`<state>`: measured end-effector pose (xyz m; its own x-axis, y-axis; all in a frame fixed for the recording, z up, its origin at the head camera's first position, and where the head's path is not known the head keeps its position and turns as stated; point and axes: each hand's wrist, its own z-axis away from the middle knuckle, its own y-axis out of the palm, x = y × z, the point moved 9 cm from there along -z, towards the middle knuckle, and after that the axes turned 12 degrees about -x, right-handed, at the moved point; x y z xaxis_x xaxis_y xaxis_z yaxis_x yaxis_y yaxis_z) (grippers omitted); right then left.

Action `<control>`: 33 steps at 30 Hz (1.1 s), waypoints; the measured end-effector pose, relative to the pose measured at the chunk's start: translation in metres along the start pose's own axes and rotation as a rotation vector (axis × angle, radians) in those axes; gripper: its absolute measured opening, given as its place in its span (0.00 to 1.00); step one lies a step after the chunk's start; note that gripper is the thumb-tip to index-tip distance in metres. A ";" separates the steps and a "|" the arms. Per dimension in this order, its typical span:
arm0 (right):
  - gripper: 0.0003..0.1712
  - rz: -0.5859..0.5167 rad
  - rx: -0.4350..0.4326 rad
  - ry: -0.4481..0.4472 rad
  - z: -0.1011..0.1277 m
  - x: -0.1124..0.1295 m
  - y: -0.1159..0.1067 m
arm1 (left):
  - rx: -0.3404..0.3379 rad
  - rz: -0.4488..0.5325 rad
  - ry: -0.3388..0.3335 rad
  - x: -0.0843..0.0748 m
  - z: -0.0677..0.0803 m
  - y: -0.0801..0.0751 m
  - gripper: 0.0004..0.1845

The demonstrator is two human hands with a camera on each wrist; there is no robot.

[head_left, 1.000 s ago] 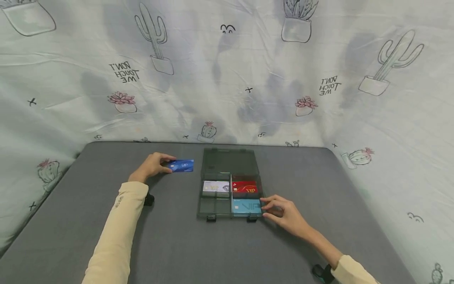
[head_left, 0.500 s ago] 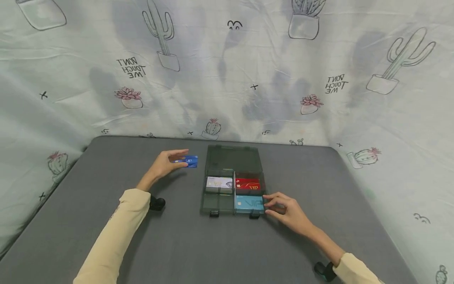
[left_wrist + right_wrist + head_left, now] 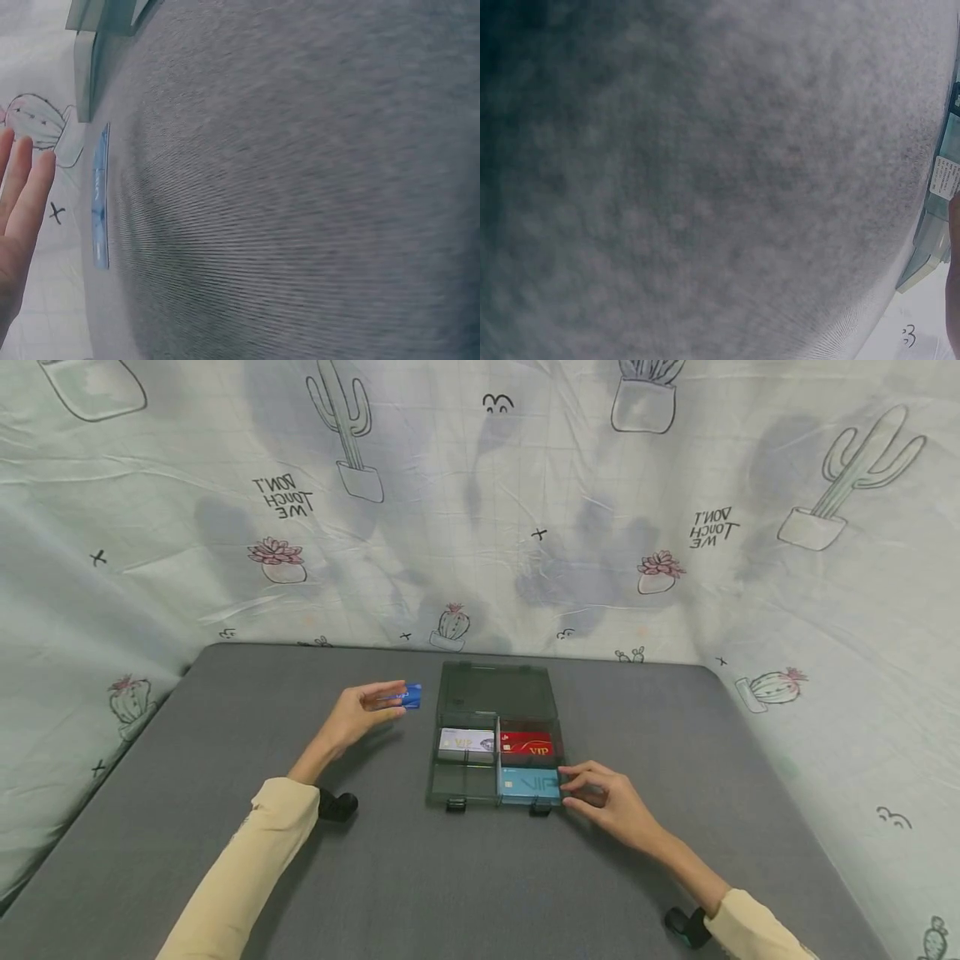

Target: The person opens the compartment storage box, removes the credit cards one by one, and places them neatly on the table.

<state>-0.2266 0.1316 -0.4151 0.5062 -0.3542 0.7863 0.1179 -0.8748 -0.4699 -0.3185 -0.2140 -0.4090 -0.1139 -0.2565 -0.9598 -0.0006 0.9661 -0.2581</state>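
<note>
A blue VIP card [image 3: 412, 696] lies flat on the grey table, to the left of a dark translucent storage box. My left hand [image 3: 356, 718] hovers around the card, its fingers partly covering it in the head view. In the left wrist view, the blue card [image 3: 101, 199] lies on the cloth and the straight fingers [image 3: 34, 199] are apart from it. My right hand [image 3: 618, 810] has its fingertips at the right side of the storage box [image 3: 465, 787], beside a light-blue VIP card [image 3: 528, 783] in the front right compartment. The box lid [image 3: 495, 689] is folded back.
In the box's back compartments are a white VIP card [image 3: 467, 741] on the left and a red VIP card [image 3: 527, 744] on the right. A cactus-print cloth [image 3: 480, 510] hangs behind the grey table [image 3: 465, 885].
My left hand has moved from the card's left end to over it, covering more of it. The card stays on the table. My right hand stays at the box; the head view has shifted slightly.
</note>
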 end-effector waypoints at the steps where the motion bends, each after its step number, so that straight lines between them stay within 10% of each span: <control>1: 0.08 0.001 0.001 0.002 0.000 0.000 0.000 | 0.000 0.009 -0.001 0.000 0.001 0.001 0.27; 33: 0.07 0.005 0.023 0.013 -0.009 -0.005 -0.005 | 0.170 0.209 -0.096 -0.030 0.055 0.075 0.25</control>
<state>-0.2375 0.1349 -0.4125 0.4955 -0.3634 0.7889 0.1351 -0.8650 -0.4833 -0.2603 -0.1359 -0.4054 0.0004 -0.0614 -0.9981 0.1802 0.9818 -0.0603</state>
